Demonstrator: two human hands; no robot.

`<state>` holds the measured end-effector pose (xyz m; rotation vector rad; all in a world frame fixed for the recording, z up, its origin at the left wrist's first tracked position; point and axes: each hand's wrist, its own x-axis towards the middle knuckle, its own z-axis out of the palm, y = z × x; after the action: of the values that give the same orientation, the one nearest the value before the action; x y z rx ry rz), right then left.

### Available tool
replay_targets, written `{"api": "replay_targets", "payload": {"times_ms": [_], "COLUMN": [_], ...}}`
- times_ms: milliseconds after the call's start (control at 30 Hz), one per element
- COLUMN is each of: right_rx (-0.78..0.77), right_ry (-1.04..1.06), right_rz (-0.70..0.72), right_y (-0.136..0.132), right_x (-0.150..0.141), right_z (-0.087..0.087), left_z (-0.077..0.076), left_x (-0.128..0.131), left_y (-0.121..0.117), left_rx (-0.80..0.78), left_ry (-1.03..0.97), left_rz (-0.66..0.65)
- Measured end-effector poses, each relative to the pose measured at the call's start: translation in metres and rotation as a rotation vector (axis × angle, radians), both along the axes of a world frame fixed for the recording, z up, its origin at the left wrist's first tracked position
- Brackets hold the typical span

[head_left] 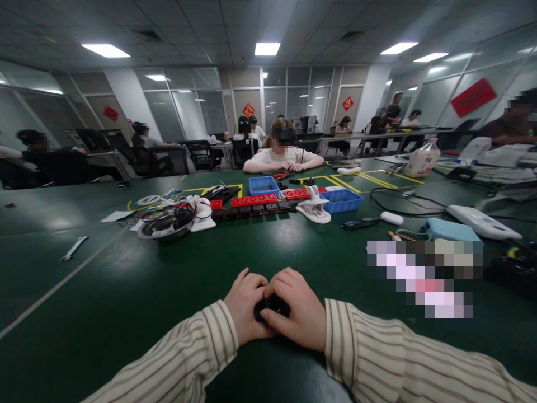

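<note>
Black object sits between the two hands, low in the middle of the view, over the near part of the green table; whether it touches the tabletop cannot be told. The left hand curls round it from one side, and the right hand from the other, thumb laid against it and bent fingers over its top. So the grip is closed on both sides, with the object held between; its exact shape is mostly hidden. Beyond the hands, well apart from them, red blocks stand in a row just behind black blocks. A white clip is near the right end of the rows, beside a blue bin. Toward the left lie a filled metal bowl and, farther out, a wrench. On the right are a light-blue box, a white device and a bottle. Across the table, a person leans on both forearms.
</note>
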<state>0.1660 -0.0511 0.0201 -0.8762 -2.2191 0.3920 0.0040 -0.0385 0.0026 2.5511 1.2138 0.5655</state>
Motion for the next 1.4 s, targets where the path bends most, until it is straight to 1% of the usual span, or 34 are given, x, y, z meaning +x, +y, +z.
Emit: {"api": "replay_targets", "payload": {"times_ms": [200,333,433,500,600,667,733,833,900,967,1033,1167,1233,1400], "right_rx": [0.004,0.024,0.011,0.002,-0.022,-0.041,-0.046,-0.064,-0.095,-0.116,-0.109,-0.058,-0.031,0.026], "right_ry": [0.099,0.13,0.149,0.175,0.186,0.166,0.12,0.016,-0.014,0.007,0.045,0.107,0.119,0.143], "right_rz": [0.22,0.314,0.333,0.303,0.185,0.09,0.024,-0.037,-0.043,-0.01,0.053,0.189,0.245,0.333], "right_y": [0.0,0.0,-0.001,-0.001,0.0,0.0,0.0,-0.001,-0.002,-0.003,-0.003,-0.003,-0.004,-0.004], "right_x": [0.003,0.003,0.003,0.004,0.004,0.003,0.001,-0.001,-0.003,-0.003,-0.002,0.0,-0.001,-0.001], "right_z": [0.003,0.005,0.007,0.005,0.001,-0.003,-0.004,-0.004,-0.002,0.0,0.001,0.003,0.004,0.007], "left_z": [0.002,0.0,-0.001,0.0,0.004,0.005,0.004,0.001,-0.001,-0.001,-0.001,0.0,0.0,-0.002], "left_x": [-0.004,-0.004,-0.004,-0.005,-0.004,-0.001,0.001,0.003,0.002,0.001,-0.001,-0.005,-0.006,-0.006], "left_y": [0.009,0.012,0.011,0.01,0.008,0.005,0.002,0.0,0.0,0.001,0.004,0.012,0.015,0.016], "left_rx": [-0.063,-0.063,-0.081,-0.096,-0.085,-0.049,0.002,0.042,0.025,0.0,-0.018,-0.04,-0.048,-0.029], "left_ry": [-0.031,-0.03,-0.057,-0.099,-0.127,-0.106,-0.077,-0.048,-0.04,-0.045,-0.062,-0.075,-0.065,-0.056], "left_rz": [-0.177,-0.163,-0.14,-0.118,-0.073,-0.025,0.026,0.052,0.037,0.011,-0.034,-0.189,-0.239,-0.236]}}
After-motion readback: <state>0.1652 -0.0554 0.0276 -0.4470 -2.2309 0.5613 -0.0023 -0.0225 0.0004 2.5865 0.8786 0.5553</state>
